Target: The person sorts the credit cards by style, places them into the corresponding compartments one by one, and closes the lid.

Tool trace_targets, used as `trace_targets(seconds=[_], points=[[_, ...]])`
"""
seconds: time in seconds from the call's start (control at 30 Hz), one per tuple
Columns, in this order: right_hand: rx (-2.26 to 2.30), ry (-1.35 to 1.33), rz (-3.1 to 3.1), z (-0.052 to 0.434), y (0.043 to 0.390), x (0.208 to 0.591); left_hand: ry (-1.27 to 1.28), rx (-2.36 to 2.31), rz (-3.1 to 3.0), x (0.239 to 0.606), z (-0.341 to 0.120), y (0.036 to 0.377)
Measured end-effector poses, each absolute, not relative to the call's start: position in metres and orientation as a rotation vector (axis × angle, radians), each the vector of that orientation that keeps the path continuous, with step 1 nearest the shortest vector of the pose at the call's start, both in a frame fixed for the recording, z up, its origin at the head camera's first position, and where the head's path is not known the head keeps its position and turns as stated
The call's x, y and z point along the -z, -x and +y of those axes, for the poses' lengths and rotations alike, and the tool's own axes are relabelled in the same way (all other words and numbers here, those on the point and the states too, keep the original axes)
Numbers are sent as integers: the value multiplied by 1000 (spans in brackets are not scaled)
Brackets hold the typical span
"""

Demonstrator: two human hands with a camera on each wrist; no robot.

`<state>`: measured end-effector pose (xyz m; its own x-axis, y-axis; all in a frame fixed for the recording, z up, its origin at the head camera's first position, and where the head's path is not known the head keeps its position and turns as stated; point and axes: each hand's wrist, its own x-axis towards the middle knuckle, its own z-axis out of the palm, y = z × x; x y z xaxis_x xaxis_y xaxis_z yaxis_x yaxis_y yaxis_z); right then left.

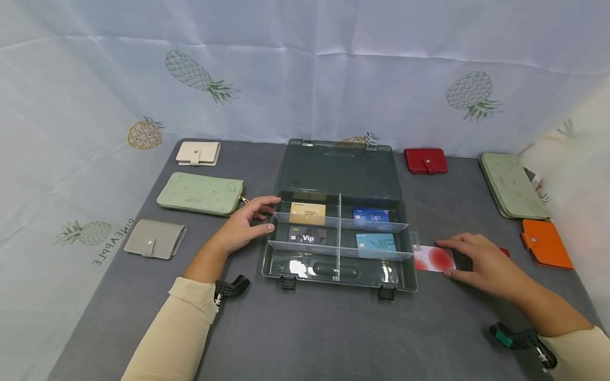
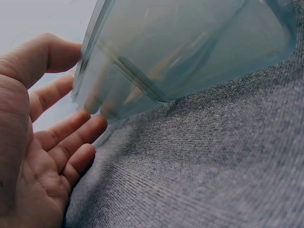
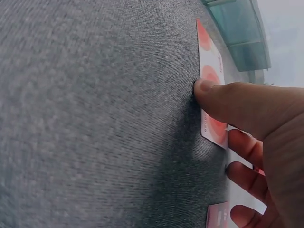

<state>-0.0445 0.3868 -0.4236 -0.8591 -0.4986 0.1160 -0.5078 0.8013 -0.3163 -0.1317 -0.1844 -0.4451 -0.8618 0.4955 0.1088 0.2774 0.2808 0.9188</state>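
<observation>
While the left hand (image 1: 243,225) is resting with straight, relaxed fingers against the left wall of the open divided box (image 1: 286,267) (four cards are lying in its compartments), the right hand (image 1: 476,259) is pinching a white card with red circles (image 1: 431,259), lying flat on the grey bench (image 1: 310,333) just right of the box.

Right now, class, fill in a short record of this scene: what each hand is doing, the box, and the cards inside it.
Left hand: open, fingers against the left side of the clear box.
Right hand: thumb and fingers pinching the edges of a red-and-white card lying flat on the grey cloth, right of the box.
Box: lid open, dividers inside.
Cards inside: gold card, black card, two blue cards.
</observation>
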Motion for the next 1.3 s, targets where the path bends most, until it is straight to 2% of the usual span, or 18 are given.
trace_targets(seconds=[0.43,0.9,1.1,1.3], points=[[-568,-783,-3025,383,50,411,-714,-1629,2353,443,-184,132],[-965,-559,-3089,378,48,355,-704,-1611,2356,446,-184,133],[-1094,-574,-3047,356,52,334,-697,-1602,2361,446,-184,132],[-1196,-610,-3040,311,56,325,-695,-1606,2359,445,-184,133]])
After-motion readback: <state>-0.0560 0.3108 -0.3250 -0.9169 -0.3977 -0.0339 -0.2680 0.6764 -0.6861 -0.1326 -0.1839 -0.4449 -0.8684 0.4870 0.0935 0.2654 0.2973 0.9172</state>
